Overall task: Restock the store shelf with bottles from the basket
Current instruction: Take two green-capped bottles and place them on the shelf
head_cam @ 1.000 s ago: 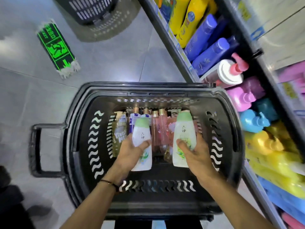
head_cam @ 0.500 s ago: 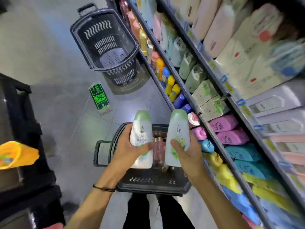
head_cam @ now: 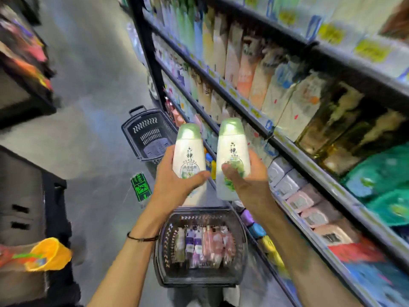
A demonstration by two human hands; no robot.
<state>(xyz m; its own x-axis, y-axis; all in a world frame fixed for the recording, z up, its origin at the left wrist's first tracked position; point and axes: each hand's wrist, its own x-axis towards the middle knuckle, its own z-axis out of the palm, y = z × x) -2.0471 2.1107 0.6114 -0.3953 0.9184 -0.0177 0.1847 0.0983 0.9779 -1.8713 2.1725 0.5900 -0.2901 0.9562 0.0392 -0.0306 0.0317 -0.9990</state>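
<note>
Above the basket [head_cam: 199, 282], my left hand [head_cam: 174, 180] grips the left bottle [head_cam: 189, 156] and my right hand [head_cam: 245, 185] grips the right bottle [head_cam: 232, 156], both upright. Right of the basket stands the shelf [head_cam: 354, 69]; my right hand is nearer, so I would shelve its bottle first.

Two upright green-capped white bottles [head_cam: 189, 156]

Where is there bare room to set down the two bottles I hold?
The shelves beside you look packed edge to edge, though blur hides detail. In the near basket, bare bottom shows only between the lying bottles and the rim nearest you. The far basket shows a bare bottom. The grey floor between both baskets is open.
</note>
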